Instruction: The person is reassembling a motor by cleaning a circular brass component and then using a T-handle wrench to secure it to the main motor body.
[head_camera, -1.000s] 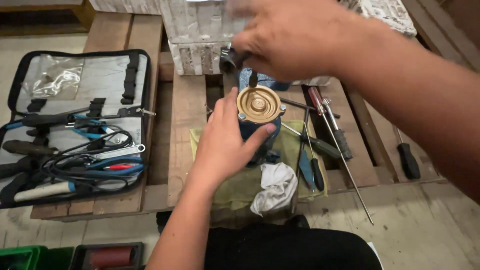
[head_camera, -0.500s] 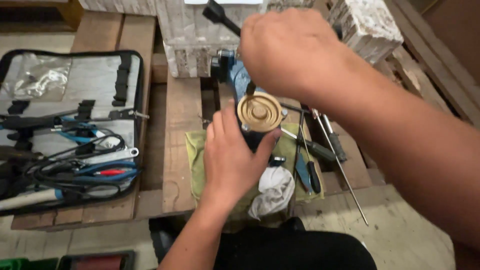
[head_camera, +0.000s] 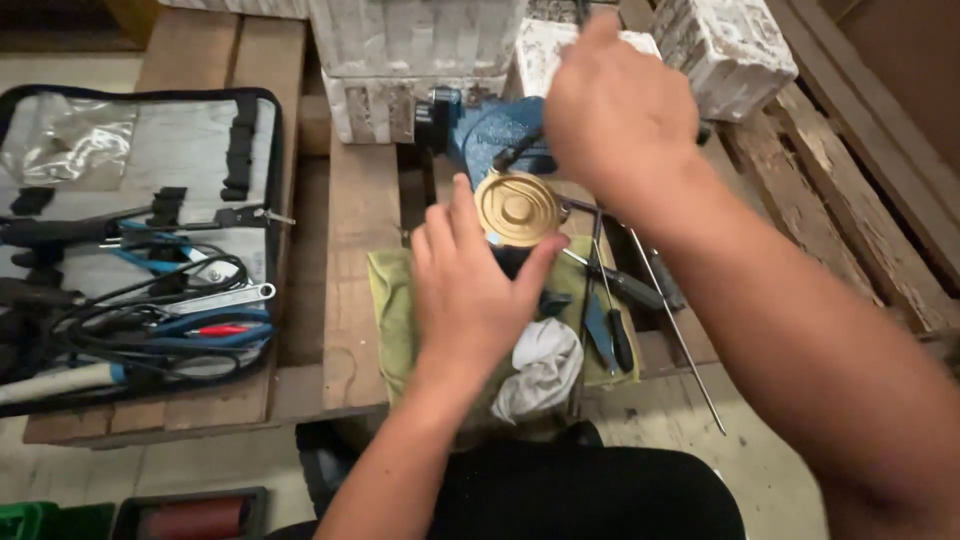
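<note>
My left hand (head_camera: 465, 300) wraps around the dark body of a round part with a brass-coloured top disc (head_camera: 516, 208), holding it upright on a green cloth (head_camera: 390, 310). My right hand (head_camera: 620, 120) hovers just above and behind the disc with its back to the camera. Its fingers are curled around a dark tool (head_camera: 512, 156) that pokes out to the lower left. A blue vise (head_camera: 480, 125) sits right behind the part, partly hidden by my right hand.
Screwdrivers (head_camera: 620, 285), a thin metal rod (head_camera: 680, 340) and a white rag (head_camera: 545, 365) lie by the cloth. An opened tool case (head_camera: 130, 150) with pliers, a wrench and cables lies at the left on the wooden pallet (head_camera: 355, 200). White blocks (head_camera: 410, 50) stand behind.
My right hand has swung to the right and down towards the disc, and the dark tool now points lower left. My left hand keeps its hold on the part.
</note>
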